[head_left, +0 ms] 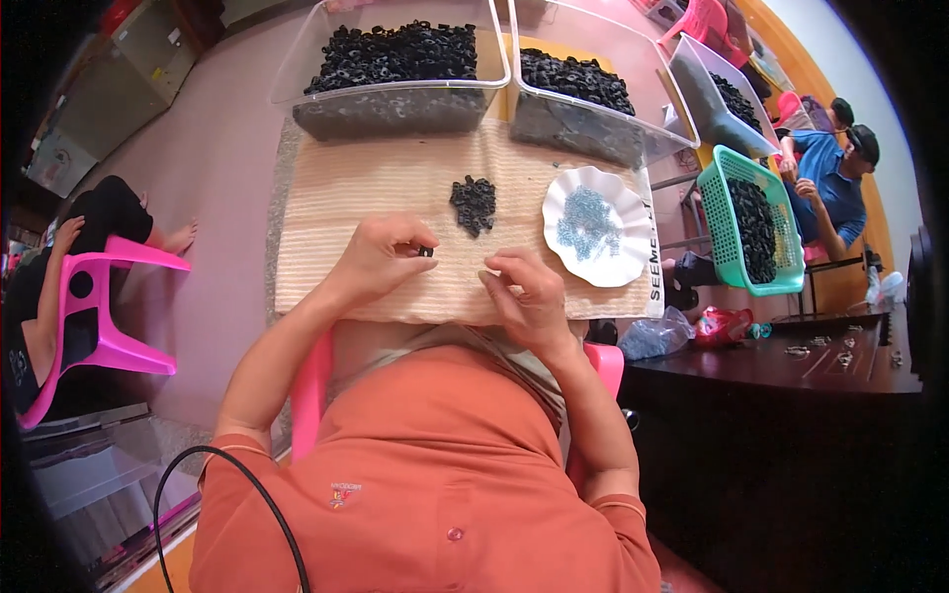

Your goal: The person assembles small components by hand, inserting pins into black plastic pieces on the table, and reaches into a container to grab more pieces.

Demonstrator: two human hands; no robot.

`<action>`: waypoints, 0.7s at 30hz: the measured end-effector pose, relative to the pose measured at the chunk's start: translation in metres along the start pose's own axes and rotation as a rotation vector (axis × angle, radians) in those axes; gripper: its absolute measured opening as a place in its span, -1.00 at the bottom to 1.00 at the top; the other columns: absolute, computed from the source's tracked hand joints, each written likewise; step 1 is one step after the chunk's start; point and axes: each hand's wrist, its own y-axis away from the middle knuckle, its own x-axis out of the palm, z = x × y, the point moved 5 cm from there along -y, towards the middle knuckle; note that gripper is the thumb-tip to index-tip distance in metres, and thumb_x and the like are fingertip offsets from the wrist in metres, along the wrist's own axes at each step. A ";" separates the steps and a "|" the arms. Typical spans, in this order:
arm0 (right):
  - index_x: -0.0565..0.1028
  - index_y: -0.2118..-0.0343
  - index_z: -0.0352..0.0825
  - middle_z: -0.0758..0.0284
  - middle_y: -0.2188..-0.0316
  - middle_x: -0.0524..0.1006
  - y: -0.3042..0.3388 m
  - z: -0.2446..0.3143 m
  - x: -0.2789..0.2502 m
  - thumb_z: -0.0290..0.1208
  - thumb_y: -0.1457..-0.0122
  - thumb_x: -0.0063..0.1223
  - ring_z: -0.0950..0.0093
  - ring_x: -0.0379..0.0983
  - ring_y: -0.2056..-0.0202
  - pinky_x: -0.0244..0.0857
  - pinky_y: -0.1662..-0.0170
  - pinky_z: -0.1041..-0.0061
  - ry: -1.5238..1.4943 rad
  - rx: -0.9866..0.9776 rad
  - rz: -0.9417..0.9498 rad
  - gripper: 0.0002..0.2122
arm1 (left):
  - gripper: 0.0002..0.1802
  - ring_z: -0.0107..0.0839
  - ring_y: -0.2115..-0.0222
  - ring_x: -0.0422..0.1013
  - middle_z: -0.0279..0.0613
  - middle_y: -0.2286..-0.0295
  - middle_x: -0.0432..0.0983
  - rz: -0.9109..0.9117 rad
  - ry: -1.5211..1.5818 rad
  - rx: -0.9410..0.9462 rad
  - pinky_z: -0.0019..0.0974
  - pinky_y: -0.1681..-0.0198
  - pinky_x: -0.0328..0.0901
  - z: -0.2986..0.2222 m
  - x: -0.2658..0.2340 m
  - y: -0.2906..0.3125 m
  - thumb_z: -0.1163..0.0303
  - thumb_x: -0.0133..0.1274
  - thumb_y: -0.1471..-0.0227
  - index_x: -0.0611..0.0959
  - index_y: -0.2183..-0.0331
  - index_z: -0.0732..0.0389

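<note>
Between the thumb and fingers of my left hand (pixel 381 259) is a small black plastic piece (pixel 425 252). My right hand (pixel 529 295) faces it a short way off, thumb and fingertips pinched together; whatever they hold, if anything, is too small to make out. Just beyond both hands a small heap of black plastic pieces (pixel 474 206) lies on the striped cream towel (pixel 346 198). A white scalloped plate (pixel 621 270) stands to the right of the heap. Many tiny pale-blue clear pieces (pixel 589 223) are spread over its middle.
Two clear plastic bins (pixel 395 111) (pixel 583 124) of black pieces line the far edge. At the right are another bin (pixel 722 104), a green basket (pixel 727 227) of black pieces and a dark table (pixel 751 371). A seated person works there; another sits at the left on a pink chair (pixel 99 306).
</note>
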 end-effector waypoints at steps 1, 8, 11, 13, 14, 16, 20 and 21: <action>0.60 0.26 -0.41 0.14 0.30 0.60 -0.001 0.002 -0.006 -0.63 -0.08 0.29 0.26 0.61 0.37 0.50 0.34 0.42 0.006 0.003 0.001 -0.84 | -0.81 -0.46 0.37 0.56 -0.17 0.37 0.62 0.002 0.006 0.001 -0.36 0.26 0.49 0.001 0.003 0.001 0.57 0.29 0.05 0.71 0.29 0.34; 0.61 0.25 -0.38 0.15 0.29 0.61 0.001 -0.009 -0.078 -0.64 -0.05 0.27 0.17 0.60 0.32 0.50 0.28 0.32 0.409 -0.056 -0.111 -0.82 | -0.79 -0.57 0.24 0.54 -0.27 0.26 0.64 0.001 0.189 -0.213 -0.46 0.12 0.49 0.004 0.012 0.006 0.60 0.31 0.01 0.73 0.24 0.32; 0.62 0.26 -0.34 0.18 0.27 0.62 0.002 -0.021 -0.105 -0.63 -0.04 0.26 0.17 0.57 0.22 0.46 0.17 0.27 0.586 -0.011 -0.081 -0.82 | -0.79 -0.61 0.30 0.54 -0.30 0.32 0.65 -0.002 0.234 -0.204 -0.49 0.18 0.48 0.006 0.017 0.007 0.58 0.31 0.01 0.73 0.24 0.33; 0.62 0.26 -0.31 0.21 0.28 0.62 0.002 -0.028 -0.115 -0.60 -0.05 0.24 0.20 0.55 0.20 0.43 0.12 0.25 0.679 0.011 -0.039 -0.83 | -0.78 -0.62 0.31 0.53 -0.32 0.33 0.64 0.006 0.268 -0.208 -0.50 0.21 0.47 0.010 0.021 0.008 0.57 0.32 0.01 0.73 0.25 0.33; 0.62 0.26 -0.31 0.21 0.28 0.62 0.003 -0.030 -0.120 -0.60 -0.05 0.24 0.20 0.55 0.20 0.43 0.12 0.25 0.683 0.011 -0.039 -0.83 | -0.78 -0.64 0.32 0.52 -0.34 0.34 0.63 0.016 0.280 -0.244 -0.51 0.22 0.46 0.013 0.024 0.010 0.56 0.33 0.02 0.73 0.25 0.32; 0.62 0.26 -0.29 0.25 0.29 0.62 0.002 -0.034 -0.123 -0.55 -0.09 0.21 0.20 0.54 0.23 0.43 0.15 0.25 0.781 0.036 0.028 -0.85 | -0.78 -0.65 0.32 0.51 -0.36 0.36 0.63 0.027 0.293 -0.280 -0.51 0.23 0.45 0.017 0.029 0.012 0.55 0.34 0.03 0.73 0.26 0.31; 0.63 0.25 -0.29 0.24 0.30 0.63 -0.004 -0.041 -0.124 -0.46 -0.13 0.23 0.18 0.54 0.20 0.40 0.13 0.25 0.812 0.106 0.098 -0.86 | -0.77 -0.65 0.34 0.50 -0.37 0.38 0.62 0.032 0.314 -0.246 -0.52 0.24 0.44 0.020 0.036 0.015 0.54 0.36 0.05 0.73 0.27 0.31; 0.64 0.25 -0.29 0.24 0.29 0.63 -0.006 -0.043 -0.122 -0.43 -0.13 0.23 0.18 0.54 0.20 0.40 0.12 0.24 0.833 0.138 0.134 -0.86 | -0.78 -0.66 0.34 0.50 -0.37 0.38 0.62 0.039 0.328 -0.240 -0.51 0.25 0.44 0.020 0.036 0.015 0.54 0.36 0.05 0.72 0.28 0.31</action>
